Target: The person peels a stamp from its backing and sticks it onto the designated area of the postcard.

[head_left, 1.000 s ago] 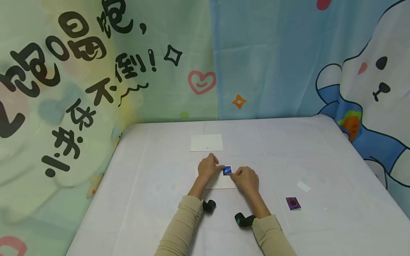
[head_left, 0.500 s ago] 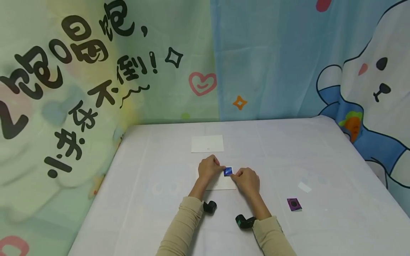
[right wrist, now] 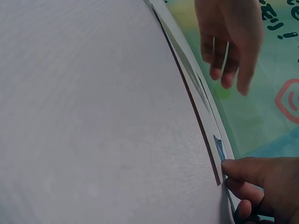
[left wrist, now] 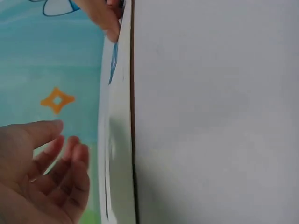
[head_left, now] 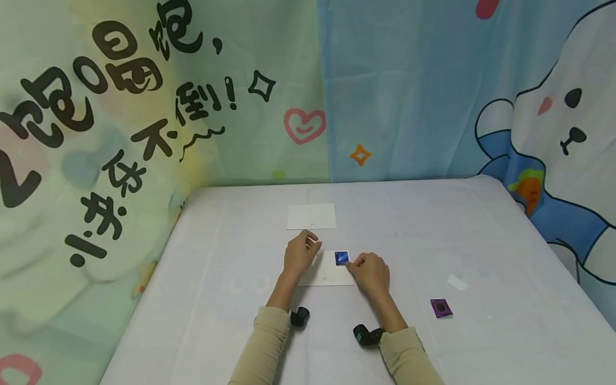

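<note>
A small shiny blue square, like a sticker [head_left: 341,258], lies at the upper right corner of a white card [head_left: 315,278]. My right hand [head_left: 371,272] holds the square's lower right corner between thumb and finger; in the right wrist view the fingertips [right wrist: 231,167] meet it at the card's edge. To the left of the square, my left hand [head_left: 299,255] hovers over the card's left side. Its fingers are loosely bent with nothing between them, as the left wrist view shows the left hand [left wrist: 51,172] apart from the card.
Behind the hands lies a second white card [head_left: 311,216]. Off to the right are a purple square with a dark circle [head_left: 441,308] and a small pale slip [head_left: 457,282]. A printed curtain [head_left: 409,96] hangs behind the white table [head_left: 216,321].
My left hand has let go of the blue square's left side and moved left, uncovering more of the card. My right hand has stayed at the square's corner.
</note>
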A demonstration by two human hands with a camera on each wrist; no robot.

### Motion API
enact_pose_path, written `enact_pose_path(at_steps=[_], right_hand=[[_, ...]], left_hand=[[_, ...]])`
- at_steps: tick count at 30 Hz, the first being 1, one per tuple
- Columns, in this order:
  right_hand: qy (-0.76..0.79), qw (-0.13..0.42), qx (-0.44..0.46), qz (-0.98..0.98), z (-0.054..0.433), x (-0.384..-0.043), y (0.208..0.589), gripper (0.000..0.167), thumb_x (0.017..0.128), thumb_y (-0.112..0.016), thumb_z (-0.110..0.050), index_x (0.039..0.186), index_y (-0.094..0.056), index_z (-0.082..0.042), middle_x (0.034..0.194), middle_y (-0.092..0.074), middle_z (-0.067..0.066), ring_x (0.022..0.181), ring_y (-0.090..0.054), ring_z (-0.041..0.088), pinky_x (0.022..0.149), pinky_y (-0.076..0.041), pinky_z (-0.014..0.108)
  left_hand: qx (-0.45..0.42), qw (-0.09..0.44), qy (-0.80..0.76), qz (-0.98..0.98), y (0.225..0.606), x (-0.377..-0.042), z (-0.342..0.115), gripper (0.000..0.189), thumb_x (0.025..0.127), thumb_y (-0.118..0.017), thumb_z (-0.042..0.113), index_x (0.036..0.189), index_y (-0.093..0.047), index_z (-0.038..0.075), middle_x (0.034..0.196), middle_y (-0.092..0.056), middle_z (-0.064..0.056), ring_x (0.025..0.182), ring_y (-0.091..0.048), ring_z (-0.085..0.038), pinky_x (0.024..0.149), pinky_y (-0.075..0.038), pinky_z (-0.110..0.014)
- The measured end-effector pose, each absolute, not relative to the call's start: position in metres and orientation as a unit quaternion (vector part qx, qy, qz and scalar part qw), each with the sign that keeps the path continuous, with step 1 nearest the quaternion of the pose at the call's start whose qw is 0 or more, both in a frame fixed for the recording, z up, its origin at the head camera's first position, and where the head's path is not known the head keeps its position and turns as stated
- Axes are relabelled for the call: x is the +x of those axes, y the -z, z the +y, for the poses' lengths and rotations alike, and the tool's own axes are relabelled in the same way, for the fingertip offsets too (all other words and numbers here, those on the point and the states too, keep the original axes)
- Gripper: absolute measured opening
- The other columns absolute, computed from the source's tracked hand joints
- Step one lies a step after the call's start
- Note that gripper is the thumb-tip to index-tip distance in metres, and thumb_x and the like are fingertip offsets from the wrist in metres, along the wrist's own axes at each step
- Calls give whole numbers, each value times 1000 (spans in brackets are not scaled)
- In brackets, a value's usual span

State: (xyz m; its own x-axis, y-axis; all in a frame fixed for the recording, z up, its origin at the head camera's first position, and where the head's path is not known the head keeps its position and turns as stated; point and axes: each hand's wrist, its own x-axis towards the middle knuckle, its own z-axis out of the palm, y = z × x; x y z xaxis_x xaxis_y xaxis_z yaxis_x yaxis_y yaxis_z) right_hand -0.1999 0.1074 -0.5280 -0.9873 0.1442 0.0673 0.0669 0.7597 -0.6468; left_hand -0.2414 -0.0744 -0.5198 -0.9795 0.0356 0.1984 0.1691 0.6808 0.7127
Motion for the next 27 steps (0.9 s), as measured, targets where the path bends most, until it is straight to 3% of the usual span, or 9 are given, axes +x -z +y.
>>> enact_pose_path(at_steps=[5,10,16,24,27], right_hand=[[-339,70,-54,-937,108,-199,529,23,76,-75,-25,65,-65,-7,60,-55,2,58,-49,20,60,-37,36],[-343,88,-47,-934,109,-197,531,23,76,-75,-23,65,-64,-6,63,-54,5,61,-49,23,63,-36,38],[-359,126,-26,-924,106,-192,530,25,74,-76,-22,62,-61,-6,61,-49,3,59,-44,21,59,-32,34],[-365,96,-17,-926,106,-190,534,20,76,-75,-23,72,-65,-6,69,-53,5,69,-46,23,67,-32,38],[-378,115,2,-919,106,-187,537,15,77,-74,-19,81,-67,-6,78,-59,6,76,-50,24,72,-35,40]], left_hand=[[-90,47,343,-934,521,-222,-93,39,82,-70,21,117,-58,8,106,-62,-8,99,-58,-22,82,-46,-37],[-144,-1,268,-952,530,-210,-108,70,81,-71,31,138,-39,6,141,-40,-12,132,-31,-30,104,-28,-44],[-199,-50,207,-957,542,-200,-119,79,86,-61,43,145,-24,5,150,-22,-8,138,-13,-29,109,-13,-43],[-215,-40,196,-956,546,-197,-124,73,89,-54,47,145,-26,8,152,-17,-5,139,-9,-27,110,-10,-41],[-217,-35,192,-957,548,-197,-125,73,89,-53,48,145,-27,8,152,-18,-5,139,-10,-27,110,-10,-41]])
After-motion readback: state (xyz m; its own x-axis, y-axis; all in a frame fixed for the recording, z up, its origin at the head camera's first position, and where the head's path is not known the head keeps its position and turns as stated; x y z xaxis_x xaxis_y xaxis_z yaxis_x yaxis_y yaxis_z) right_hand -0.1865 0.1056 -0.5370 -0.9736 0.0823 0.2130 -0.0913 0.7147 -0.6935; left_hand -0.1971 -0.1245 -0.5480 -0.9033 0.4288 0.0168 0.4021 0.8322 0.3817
